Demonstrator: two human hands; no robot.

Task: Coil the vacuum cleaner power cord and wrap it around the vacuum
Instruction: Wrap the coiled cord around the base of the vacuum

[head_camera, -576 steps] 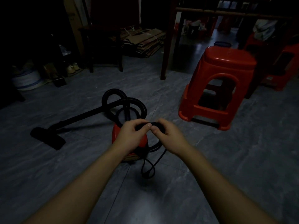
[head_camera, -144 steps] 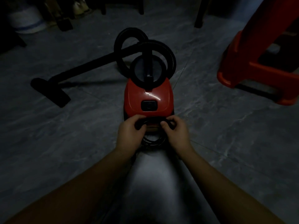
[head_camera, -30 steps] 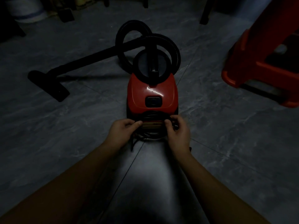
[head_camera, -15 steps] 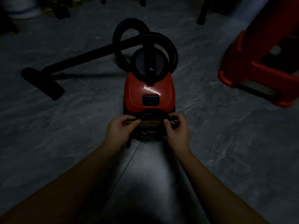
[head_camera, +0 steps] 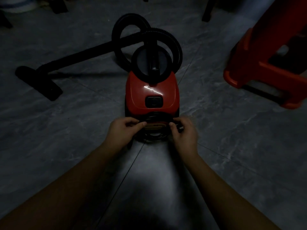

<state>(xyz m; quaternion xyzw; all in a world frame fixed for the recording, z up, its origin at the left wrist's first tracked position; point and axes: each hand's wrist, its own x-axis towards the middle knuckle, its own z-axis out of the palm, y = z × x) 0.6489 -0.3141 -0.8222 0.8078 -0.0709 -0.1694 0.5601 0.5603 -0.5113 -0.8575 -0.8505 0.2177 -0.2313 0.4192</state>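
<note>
A red canister vacuum (head_camera: 152, 95) stands on the grey tiled floor in dim light, its rear end toward me. The black power cord (head_camera: 155, 136) lies in a coil against that rear end, looping above and below a tan panel. My left hand (head_camera: 123, 131) pinches the coil's left side between thumb and fingers. My right hand (head_camera: 183, 131) pinches its right side, where a dark end of the cord sticks out past the fingers. The black hose (head_camera: 149, 32) loops over the front of the vacuum.
The black wand runs left from the hose to a floor nozzle (head_camera: 39, 83) lying flat. A red plastic stool (head_camera: 269, 63) stands at the right. Dark furniture legs and a pale round container (head_camera: 16, 5) line the far edge. Bare floor lies around me.
Both hands have stayed at the vacuum's rear on the coiled cord over the last second, shifting only slightly. Much earlier the coil was held up above the vacuum.
</note>
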